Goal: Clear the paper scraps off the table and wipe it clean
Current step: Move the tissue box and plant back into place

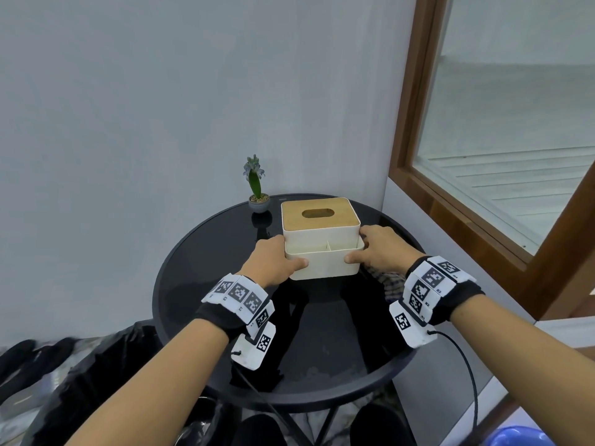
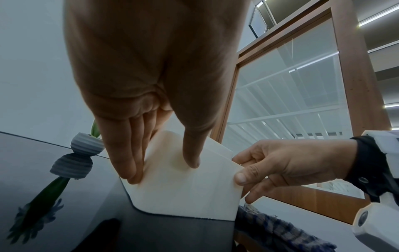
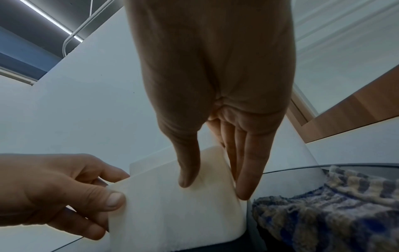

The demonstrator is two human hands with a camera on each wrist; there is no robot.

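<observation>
Round black glass-topped table [image 1: 199, 278] on dark metal legs, set in a wall corner. Surface glossy; reflections visible. Directly on it: cream plastic tissue box with a light wooden lid [image 1: 320, 235], oval slot in the lid and open front compartments, standing near the centre-back; small grey ribbed pot holding a green plant with pale blue flowers [image 1: 258, 201], just left of the box at the far edge; blue-and-cream checked cloth [image 1: 391, 281], crumpled, beside the box's right front corner.
</observation>
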